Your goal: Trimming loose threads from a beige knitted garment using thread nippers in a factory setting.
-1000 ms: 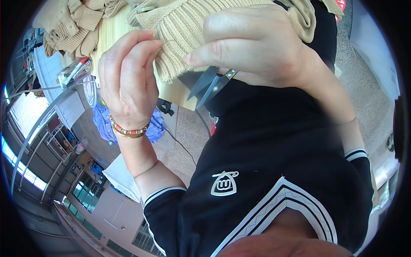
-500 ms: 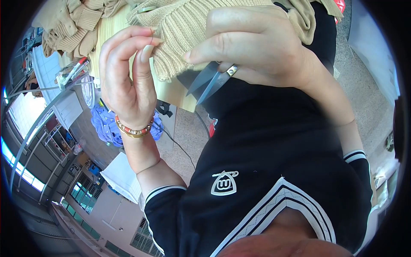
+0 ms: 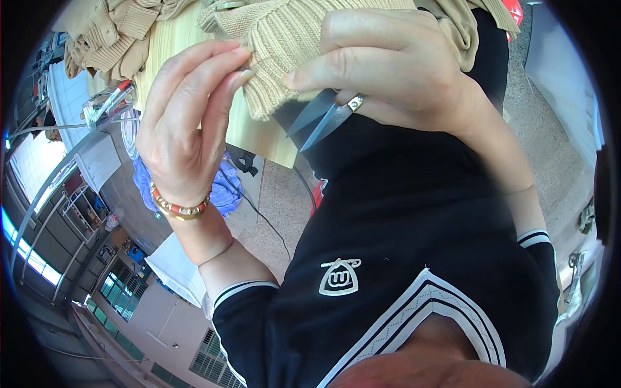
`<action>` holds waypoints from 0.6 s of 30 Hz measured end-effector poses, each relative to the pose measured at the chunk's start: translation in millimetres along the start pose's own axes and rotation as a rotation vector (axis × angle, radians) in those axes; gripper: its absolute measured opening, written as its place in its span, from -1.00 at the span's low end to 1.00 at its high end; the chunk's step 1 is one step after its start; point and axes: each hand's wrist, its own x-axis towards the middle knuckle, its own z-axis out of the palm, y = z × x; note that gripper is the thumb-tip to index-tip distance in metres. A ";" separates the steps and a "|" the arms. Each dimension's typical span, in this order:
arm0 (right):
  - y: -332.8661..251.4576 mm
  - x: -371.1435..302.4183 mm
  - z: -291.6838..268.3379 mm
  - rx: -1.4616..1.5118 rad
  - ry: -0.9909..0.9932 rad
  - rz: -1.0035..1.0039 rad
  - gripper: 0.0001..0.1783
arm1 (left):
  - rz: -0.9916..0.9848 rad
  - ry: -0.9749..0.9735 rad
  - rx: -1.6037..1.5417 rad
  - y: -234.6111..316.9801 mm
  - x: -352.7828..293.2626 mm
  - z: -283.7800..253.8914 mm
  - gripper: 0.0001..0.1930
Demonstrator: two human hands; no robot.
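A beige ribbed knit garment (image 3: pixel 284 55) lies over the pale wooden tabletop (image 3: pixel 259 139) and toward my lap. My left hand (image 3: pixel 187 116) is at the left edge of the ribbing, its fingers bent toward the thumb in a pinch. Whatever is between those fingertips is too small to make out. In my right hand (image 3: pixel 394 71) is a pair of scissors (image 3: pixel 326 123), gripped under the palm with the blades apart and pointing down to the left. The tip of a finger or thumb of that hand rests against the ribbing; the scissor handles are hidden.
More beige knitwear (image 3: pixel 116 32) is heaped at the far left of the table. Beyond the table's left side are a clear holder with pens (image 3: pixel 107 103) and a bundle of purple-blue cloth (image 3: pixel 223 194). A dark cable (image 3: pixel 268 223) hangs near the floor.
My left hand has shifted slightly, its wrist going left and its fingertips right along the ribbed edge. The garment and my right hand with the scissors have moved a little to the right.
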 end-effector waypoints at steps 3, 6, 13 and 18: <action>-10.1 10.4 -11.3 0.135 0.006 0.125 -0.76 | 0.062 -0.068 0.077 1.0 0.9 -6.6 -0.79; 14.0 10.2 -7.5 -0.026 0.097 -0.096 -0.83 | 0.124 -0.089 0.121 2.8 3.9 -2.8 -0.79; -12.7 18.0 -26.0 0.225 -0.233 0.440 -0.77 | 0.142 0.060 0.144 -4.7 -5.4 9.7 -0.80; 11.8 4.1 -5.9 0.190 -0.047 0.105 -0.76 | 0.027 0.186 -0.001 -5.0 -6.0 19.7 -0.85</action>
